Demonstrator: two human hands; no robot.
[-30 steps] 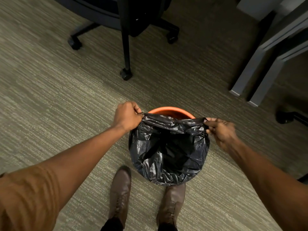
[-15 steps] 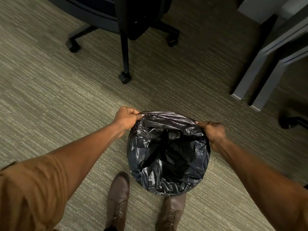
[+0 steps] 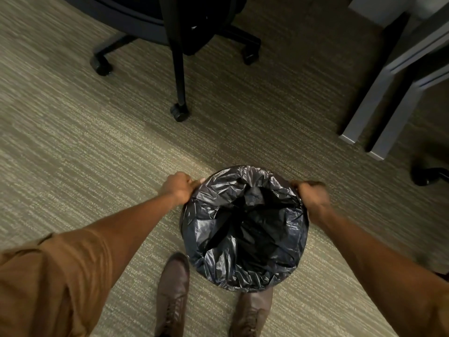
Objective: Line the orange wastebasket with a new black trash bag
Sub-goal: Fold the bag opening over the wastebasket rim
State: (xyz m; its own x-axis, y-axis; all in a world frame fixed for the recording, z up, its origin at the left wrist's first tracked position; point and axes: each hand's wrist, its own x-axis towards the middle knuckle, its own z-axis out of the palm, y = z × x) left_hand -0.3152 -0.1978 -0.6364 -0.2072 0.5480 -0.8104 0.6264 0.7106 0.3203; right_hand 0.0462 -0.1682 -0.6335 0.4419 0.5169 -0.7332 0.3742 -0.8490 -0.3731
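Head view, looking down at striped carpet (image 3: 73, 147): black trash bag (image 3: 245, 229) spread open in a round mouth, covering the wastebasket completely, no orange visible. Left hand (image 3: 178, 188) clenched on the bag's edge at the far left of the mouth; right hand (image 3: 312, 198) gripping the edge at the far right, slightly blurred. Two brown lace-up shoes (image 3: 172, 297) planted just beside the bag's near side. Office chair base (image 3: 179, 69) with casters farther off; grey desk legs (image 3: 374, 110) at upper right.
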